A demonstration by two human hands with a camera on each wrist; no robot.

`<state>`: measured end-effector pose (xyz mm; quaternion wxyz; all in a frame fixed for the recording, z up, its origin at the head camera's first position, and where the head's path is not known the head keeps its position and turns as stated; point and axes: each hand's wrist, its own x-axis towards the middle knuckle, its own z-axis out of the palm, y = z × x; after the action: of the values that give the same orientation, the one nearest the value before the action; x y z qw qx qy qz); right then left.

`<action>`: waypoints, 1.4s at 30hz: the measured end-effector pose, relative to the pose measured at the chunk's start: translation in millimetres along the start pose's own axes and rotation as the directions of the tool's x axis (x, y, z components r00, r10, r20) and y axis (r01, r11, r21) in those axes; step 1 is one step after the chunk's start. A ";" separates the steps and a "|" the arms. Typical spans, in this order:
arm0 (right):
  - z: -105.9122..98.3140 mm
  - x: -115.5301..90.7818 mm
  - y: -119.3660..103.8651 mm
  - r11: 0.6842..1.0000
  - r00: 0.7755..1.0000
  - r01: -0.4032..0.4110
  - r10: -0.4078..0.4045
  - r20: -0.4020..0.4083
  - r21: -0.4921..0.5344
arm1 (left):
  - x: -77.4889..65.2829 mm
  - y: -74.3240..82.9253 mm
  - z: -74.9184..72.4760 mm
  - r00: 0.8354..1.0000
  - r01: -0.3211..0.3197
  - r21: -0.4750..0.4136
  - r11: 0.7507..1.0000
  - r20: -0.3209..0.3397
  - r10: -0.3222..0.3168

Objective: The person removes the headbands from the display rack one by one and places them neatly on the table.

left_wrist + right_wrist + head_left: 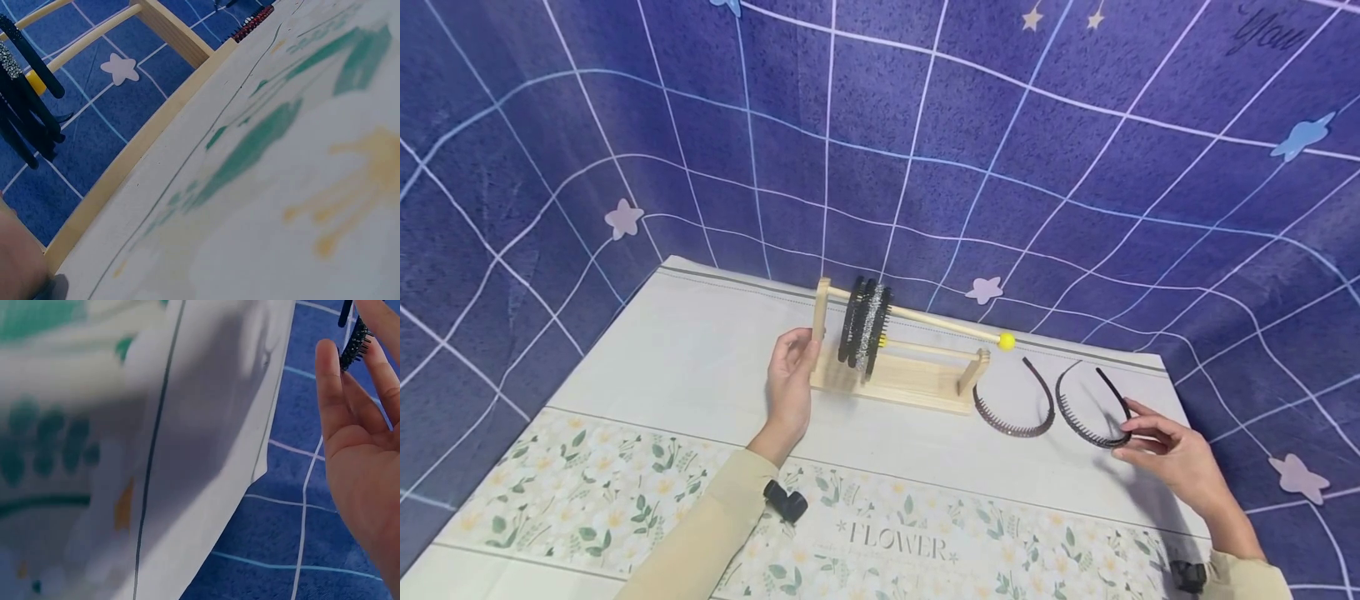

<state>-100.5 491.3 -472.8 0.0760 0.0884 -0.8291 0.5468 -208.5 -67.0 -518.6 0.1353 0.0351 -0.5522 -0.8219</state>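
My left hand (pixel 790 383) grips the left post of a light wooden stand (pixel 917 383) at the back of the table. Several black headbands and a silvery one (pixel 870 325) hang together on the stand's upper rod, near that post. This rod ends at the right in a yellow knob (pixel 1007 341), which stands apart from the right post. With thumb and fingers, my right hand (pixel 1183 462) pinches a black toothed headband (pixel 1112 387) by its right side. Between it and the stand lies a dark brown toothed headband (pixel 1018 432). The right wrist view shows only part of the pinched headband (pixel 355 347).
A lower rod (pixel 932 347) with a yellow end piece runs to the right post. The white table cover (pixel 700 333) carries a flowered band (pixel 625 492) toward the front. A blue gridded cloth (pixel 880 183) with stars rises behind and beside the table.
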 end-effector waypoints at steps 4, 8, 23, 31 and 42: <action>-6.1 0.3 6.9 1.000 1.000 0.001 -0.001 0.017 -0.002 | 0.7 -0.9 -0.2 1.000 -0.007 -0.005 1.000 0.000 0.007; -11.7 -0.1 14.7 0.999 0.999 -0.002 0.003 0.033 -0.037 | 0.7 -1.0 -0.5 1.000 -0.015 -0.009 1.000 -0.001 0.015; -22.8 -3.5 37.6 0.944 0.997 -0.069 0.080 0.019 -0.322 | -2.5 4.9 -0.4 1.000 0.017 0.040 0.999 0.022 -0.018; -21.0 0.9 40.3 0.937 0.997 0.031 -0.005 0.073 -0.348 | -1.3 2.6 1.2 1.000 0.017 0.005 1.000 0.007 -0.017; -20.0 3.0 43.1 0.923 0.997 0.014 0.015 0.071 -0.385 | -2.0 3.1 0.4 1.000 0.004 0.017 1.000 0.011 -0.004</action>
<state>-112.8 526.2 -502.9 0.0617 0.0911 -0.9226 0.3698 -206.2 -67.2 -515.8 0.1302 0.0326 -0.5599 -0.8176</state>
